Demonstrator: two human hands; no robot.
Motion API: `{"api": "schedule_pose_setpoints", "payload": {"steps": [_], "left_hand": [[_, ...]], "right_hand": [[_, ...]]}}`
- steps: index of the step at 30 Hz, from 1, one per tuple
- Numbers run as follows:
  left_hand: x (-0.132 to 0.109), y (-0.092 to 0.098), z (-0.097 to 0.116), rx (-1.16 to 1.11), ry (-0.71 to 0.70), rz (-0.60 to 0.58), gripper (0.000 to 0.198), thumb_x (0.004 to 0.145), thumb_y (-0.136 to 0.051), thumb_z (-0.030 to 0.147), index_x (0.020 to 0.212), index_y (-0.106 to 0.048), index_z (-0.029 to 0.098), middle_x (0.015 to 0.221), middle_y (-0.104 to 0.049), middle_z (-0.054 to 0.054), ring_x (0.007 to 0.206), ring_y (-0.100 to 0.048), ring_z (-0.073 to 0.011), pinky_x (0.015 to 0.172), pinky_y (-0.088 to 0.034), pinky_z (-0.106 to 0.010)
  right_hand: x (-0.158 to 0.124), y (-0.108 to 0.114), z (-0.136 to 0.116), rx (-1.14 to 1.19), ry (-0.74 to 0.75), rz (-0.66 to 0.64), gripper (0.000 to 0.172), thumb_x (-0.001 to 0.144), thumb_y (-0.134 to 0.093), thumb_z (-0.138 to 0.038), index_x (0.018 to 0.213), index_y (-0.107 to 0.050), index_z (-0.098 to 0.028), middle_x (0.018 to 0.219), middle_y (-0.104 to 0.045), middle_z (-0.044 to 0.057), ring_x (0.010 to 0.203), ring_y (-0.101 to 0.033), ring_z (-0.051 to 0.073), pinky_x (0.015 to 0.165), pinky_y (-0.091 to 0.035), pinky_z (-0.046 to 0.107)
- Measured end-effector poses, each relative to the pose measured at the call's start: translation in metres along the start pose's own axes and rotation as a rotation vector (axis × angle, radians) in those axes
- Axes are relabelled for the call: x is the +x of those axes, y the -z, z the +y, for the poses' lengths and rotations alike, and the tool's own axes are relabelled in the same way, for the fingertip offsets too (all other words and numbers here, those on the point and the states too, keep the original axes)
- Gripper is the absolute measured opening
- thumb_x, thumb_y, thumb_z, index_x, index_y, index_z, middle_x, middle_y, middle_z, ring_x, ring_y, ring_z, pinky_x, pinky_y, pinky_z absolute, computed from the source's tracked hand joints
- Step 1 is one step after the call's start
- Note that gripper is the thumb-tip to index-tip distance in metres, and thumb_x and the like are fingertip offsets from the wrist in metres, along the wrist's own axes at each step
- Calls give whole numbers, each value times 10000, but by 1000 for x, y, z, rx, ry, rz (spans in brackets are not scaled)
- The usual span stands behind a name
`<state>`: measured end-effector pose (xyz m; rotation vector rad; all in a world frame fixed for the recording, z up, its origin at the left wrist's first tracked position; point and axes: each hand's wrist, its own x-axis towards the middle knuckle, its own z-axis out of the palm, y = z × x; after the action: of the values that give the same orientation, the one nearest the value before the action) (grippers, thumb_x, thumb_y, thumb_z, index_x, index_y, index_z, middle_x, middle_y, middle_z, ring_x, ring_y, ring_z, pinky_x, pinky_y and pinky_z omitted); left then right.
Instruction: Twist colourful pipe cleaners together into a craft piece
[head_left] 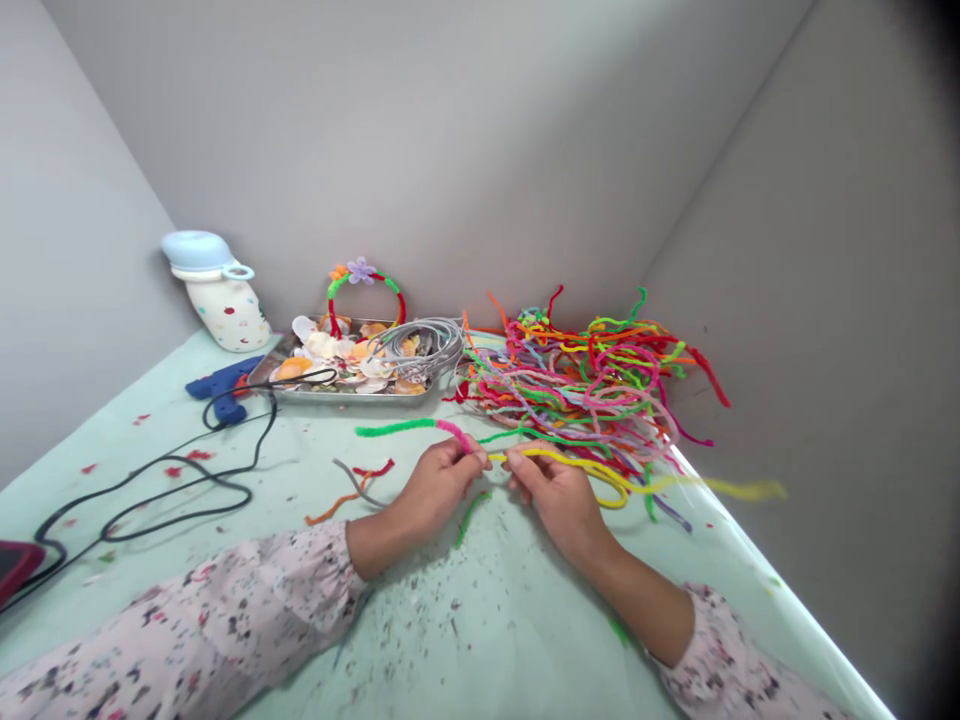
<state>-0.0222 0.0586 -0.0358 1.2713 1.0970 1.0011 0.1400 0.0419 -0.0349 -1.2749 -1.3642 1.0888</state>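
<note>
My left hand (pixel 439 488) is pinched shut on a pipe cleaner (pixel 409 427) that is green along its left part and pink near my fingers. My right hand (pixel 555 495) is closed on a yellow pipe cleaner (pixel 600 472) that loops and trails off to the right, blurred at its far end. The two hands almost touch at the fingertips, low over the pale green table (pixel 480 620). A big tangled heap of coloured pipe cleaners (pixel 592 375) lies just beyond my right hand.
A metal tray (pixel 352 392) holds seashells and a bundle of grey wire (pixel 424 345). Behind it stands a decorated headband (pixel 365 285). A blue glue gun (pixel 221 385) with a black cable (pixel 180 490) and a white spotted jug (pixel 225 300) sit at the left. Grey walls enclose the corner.
</note>
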Motion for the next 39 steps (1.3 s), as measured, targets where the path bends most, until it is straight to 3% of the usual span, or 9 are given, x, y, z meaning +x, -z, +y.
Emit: {"api": "schedule_pose_setpoints", "payload": {"steps": [9,21,32,39], "left_hand": [[2,2,-3,-121,-29,-35,154,776,-578,290,707,-526,162,547,-436,49,502,-374,-88,507,-286,-227],[1,3,0,64,-47,-36,324,830,-560,452,702,-523,157,549,-440,46,505,-391,-95,498,-294,-234],[0,0,1,-73,-2,-11,257,774,-606,389,691,-505,168,549,-417,59,496,-359,-90,506,-274,-236],[-2,1,4,32,-44,-79,304,807,-590,437,708,-536,155,550,-441,54,510,-383,-95,511,-289,-233]], "right_hand": [[8,3,9,94,-41,-61,295,827,-612,-479,804,-648,-187,627,-585,-25,534,-486,109,524,-377,241],[4,2,1,63,-11,-74,290,825,-616,-457,776,-641,-172,647,-588,-16,569,-497,114,552,-392,248],[9,2,13,173,-73,-62,342,795,-640,-508,766,-662,-168,666,-619,6,568,-504,114,533,-386,238],[5,2,6,133,-28,-81,299,820,-625,-466,767,-656,-173,677,-613,-7,585,-512,110,553,-404,238]]}}
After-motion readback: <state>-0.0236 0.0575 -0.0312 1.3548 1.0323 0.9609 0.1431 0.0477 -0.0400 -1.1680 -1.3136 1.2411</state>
